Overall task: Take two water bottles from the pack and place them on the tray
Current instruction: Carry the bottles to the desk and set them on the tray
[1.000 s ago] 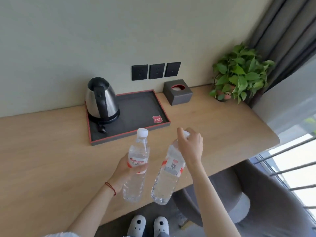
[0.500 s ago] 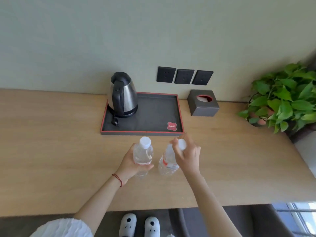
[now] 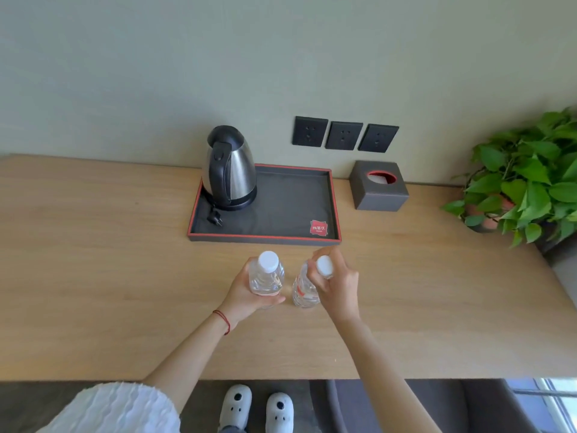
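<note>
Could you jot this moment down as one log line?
left hand: holds clear plastic water bottle | right hand: holds second clear bottle by its neck | both short of dark red-edged tray | steel kettle on tray

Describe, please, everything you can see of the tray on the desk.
The tray is a shallow dark grey rectangle with a thin red rim, leather-like, lying flat on the wooden desk by the wall. A steel kettle stands in its left rear corner, its plug lying beside it. A red logo patch marks the front right corner.
</note>
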Demonstrator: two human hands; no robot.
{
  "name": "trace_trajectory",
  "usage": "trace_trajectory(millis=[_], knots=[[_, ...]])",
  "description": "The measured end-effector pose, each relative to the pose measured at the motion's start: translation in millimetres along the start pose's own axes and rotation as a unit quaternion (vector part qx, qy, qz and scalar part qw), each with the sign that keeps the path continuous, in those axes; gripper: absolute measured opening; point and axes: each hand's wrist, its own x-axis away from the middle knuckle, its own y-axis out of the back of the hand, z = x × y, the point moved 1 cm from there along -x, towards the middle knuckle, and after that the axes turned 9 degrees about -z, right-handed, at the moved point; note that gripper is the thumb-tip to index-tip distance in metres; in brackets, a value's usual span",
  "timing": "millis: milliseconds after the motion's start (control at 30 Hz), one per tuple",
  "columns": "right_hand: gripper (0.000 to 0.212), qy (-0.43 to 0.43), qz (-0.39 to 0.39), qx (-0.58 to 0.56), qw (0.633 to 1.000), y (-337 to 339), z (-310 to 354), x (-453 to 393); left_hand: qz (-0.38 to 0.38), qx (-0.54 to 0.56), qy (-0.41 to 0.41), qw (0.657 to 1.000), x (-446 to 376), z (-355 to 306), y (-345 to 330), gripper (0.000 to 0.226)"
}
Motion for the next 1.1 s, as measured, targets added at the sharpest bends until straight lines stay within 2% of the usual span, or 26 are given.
trace_trajectory(millis=[100, 167, 233, 300, 367, 433, 500, 600, 700, 833, 1000, 1100], knots=[[0.015, -0.035, 0.02, 0.013, 0.999, 4.0, 0.3, -7.5, 0.026, -0.002, 0.005, 1.0, 1.8, -7.9, 4.5, 0.081], [0.018, -0.027, 0.047, 0.019, 0.998, 11.1, 1.3, -13.0, 0.019, -0.02, -0.006, 1.0, 3.7, -16.9, 13.7, 0.088], [0.027, -0.016, 0.065, 0.043, 0.997, 18.4, 4.6, -14.8, 0.025, -0.036, -0.057, 0.997, 6.7, -31.1, 22.5, 0.089], [0.037, 0.001, 0.055, 0.131, 0.99, 23.2, 8.8, -16.2, 0.044, -0.071, -0.128, 0.988, 9.0, -50.3, 24.7, 0.072], [0.042, -0.001, 0.067, 0.233, 0.97, 23.6, 13.1, -20.2, 0.044, -0.154, -0.204, 0.966, 6.6, -66.4, 20.8, 0.048], [0.044, -0.022, 0.101, 0.296, 0.949, 20.1, 16.5, -25.9, 0.01, -0.26, -0.291, 0.921, 1.3, -77.9, 13.8, 0.027], [0.042, -0.008, 0.112, 0.321, 0.94, 15.0, 17.9, -30.3, -0.028, -0.323, -0.33, 0.886, -3.0, -85.6, 7.2, 0.012], [0.034, -0.003, 0.122, 0.256, 0.959, 10.6, 18.0, -42.0, -0.068, -0.339, -0.338, 0.876, -8.7, -87.1, 4.2, 0.018], [0.025, -0.027, 0.1, 0.172, 0.98, 13.7, 12.9, -65.5, -0.082, -0.328, -0.353, 0.873, -11.1, -78.9, 8.7, 0.019], [0.03, 0.026, 0.085, 0.154, 0.984, 12.7, 10.3, -121.6, -0.085, -0.314, -0.377, 0.867, -9.5, -71.4, 12.3, 0.018], [0.024, 0.076, 0.154, 0.136, 0.976, -21.5, -1.9, -210.2, -0.096, -0.321, -0.377, 0.864, -10.4, -78.4, 7.8, 0.018], [0.024, 0.108, 0.191, 0.167, 0.961, -51.9, -14.0, -239.7, -0.091, -0.326, -0.37, 0.865, -11.2, -82.6, 8.0, 0.016]])
